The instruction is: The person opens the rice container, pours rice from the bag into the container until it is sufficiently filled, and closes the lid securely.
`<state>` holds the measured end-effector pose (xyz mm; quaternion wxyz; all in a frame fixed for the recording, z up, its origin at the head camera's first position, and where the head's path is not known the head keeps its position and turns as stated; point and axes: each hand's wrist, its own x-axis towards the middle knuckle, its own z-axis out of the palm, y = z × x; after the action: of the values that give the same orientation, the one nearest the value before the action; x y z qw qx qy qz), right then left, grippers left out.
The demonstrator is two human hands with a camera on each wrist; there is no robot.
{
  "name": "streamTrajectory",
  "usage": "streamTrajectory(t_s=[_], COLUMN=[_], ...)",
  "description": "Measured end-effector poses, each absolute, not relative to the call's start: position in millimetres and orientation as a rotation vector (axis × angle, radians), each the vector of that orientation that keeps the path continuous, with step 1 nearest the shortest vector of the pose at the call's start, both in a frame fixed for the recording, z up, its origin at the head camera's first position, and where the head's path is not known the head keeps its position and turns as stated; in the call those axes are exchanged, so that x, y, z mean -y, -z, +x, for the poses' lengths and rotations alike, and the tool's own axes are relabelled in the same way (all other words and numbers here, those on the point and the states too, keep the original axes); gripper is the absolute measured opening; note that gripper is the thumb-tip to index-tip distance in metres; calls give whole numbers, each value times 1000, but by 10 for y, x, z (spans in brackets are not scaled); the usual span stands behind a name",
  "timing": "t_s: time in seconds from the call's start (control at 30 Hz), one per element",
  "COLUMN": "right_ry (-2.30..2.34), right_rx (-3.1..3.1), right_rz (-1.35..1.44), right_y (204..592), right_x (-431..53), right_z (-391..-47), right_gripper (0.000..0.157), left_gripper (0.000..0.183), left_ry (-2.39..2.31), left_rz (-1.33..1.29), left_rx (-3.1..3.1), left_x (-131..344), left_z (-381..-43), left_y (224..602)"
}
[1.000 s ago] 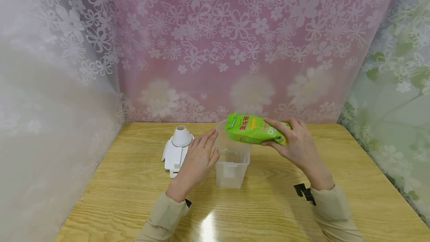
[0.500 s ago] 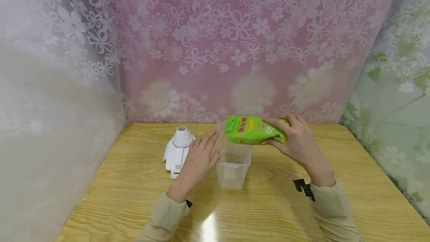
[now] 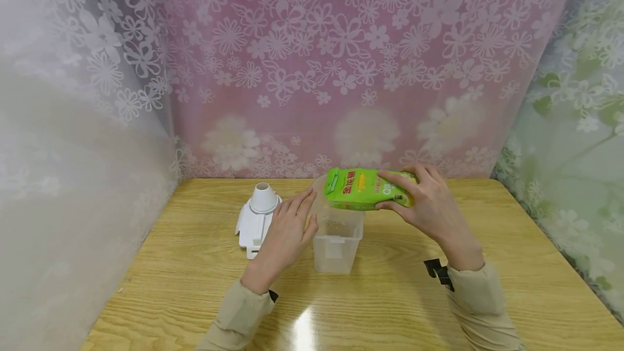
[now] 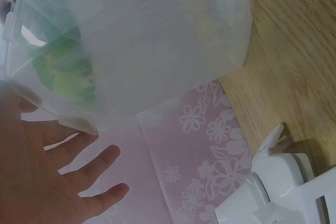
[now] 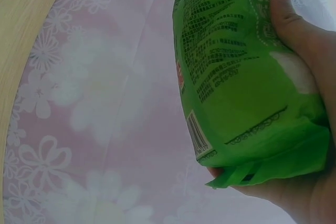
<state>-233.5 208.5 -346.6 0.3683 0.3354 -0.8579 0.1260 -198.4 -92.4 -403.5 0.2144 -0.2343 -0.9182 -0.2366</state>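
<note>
My right hand grips a green printed packet with the thumb on its near side. The packet lies almost level above a clear plastic container, its folded end pointing left over the opening. Small pale specks show inside the container; I cannot tell what they are. My left hand touches the container's left rim with fingers extended, and in the left wrist view they are spread. Through the cloudy wall there, the green packet is partly visible. In the right wrist view the packet's printed back and barcode face the camera.
A white plastic part with a cone stands left of the container, partly hidden behind my left hand. Everything rests on a wooden table. A pink flowered curtain hangs along the table's back edge, with pale curtains at both sides.
My right hand has moved slightly left with the packet, whose end now sits a little farther over the container. My left hand stays at the rim.
</note>
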Motion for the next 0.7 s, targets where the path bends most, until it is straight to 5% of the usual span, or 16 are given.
streamTrajectory(t_s=[0.7], right_ry=[-265], right_rx=[2163], right_rz=[849], right_y=[3441], right_x=[-2005], right_z=[-2290], right_gripper=[70], left_gripper=[50], left_ry=[648], left_rz=[-651], left_rx=[2548], left_x=[937], left_z=[-1994], left_y=[4045])
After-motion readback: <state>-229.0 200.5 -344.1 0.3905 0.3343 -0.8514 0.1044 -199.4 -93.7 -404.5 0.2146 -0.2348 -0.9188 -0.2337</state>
